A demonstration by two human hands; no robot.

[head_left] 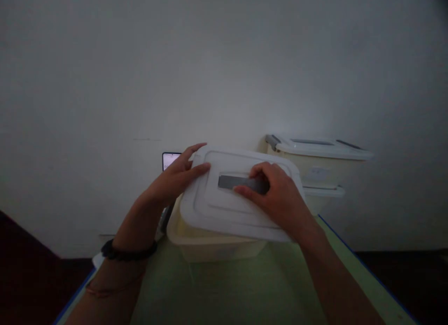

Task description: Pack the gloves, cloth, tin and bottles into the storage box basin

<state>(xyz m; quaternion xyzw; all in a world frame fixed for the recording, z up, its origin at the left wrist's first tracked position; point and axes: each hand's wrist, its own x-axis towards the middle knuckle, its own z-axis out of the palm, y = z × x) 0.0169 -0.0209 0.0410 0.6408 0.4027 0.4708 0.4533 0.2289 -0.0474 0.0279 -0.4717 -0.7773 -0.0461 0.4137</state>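
A white plastic lid lies askew over a cream storage box, leaving a gap along the box's left and front rim. My left hand grips the lid's far left edge, thumb on top and the other fingers along the outer side. With thumb and fingers, my right hand pinches the grey handle in the middle of the lid. The inside of the box is mostly hidden beneath the lid.
Behind to the right stand stacked lidded storage boxes against the pale wall. A phone with a lit screen stands behind my left hand. The green tabletop has blue edges.
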